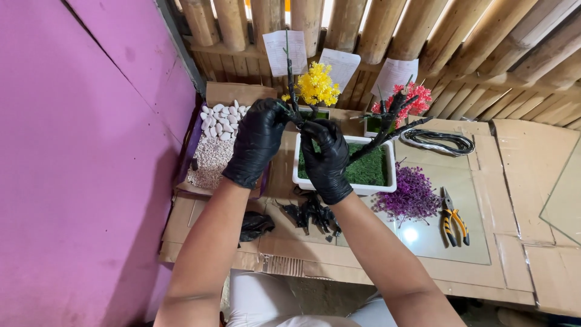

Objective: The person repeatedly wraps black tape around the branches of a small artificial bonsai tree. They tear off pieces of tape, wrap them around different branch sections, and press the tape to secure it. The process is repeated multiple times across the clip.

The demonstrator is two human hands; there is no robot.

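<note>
Both forearms reach over the cardboard-covered counter [532, 151], and my left hand [257, 142] and right hand [327, 160], gloved in black, are pinched close together on the dark branch [369, 142] above the white tray of green turf [372, 172]. If I twist too hard, I judge the thin twigs could snap or sweep the red flowers [411, 97] over. Smaller still, the pliers [452, 219] lie well apart to my right.
</note>
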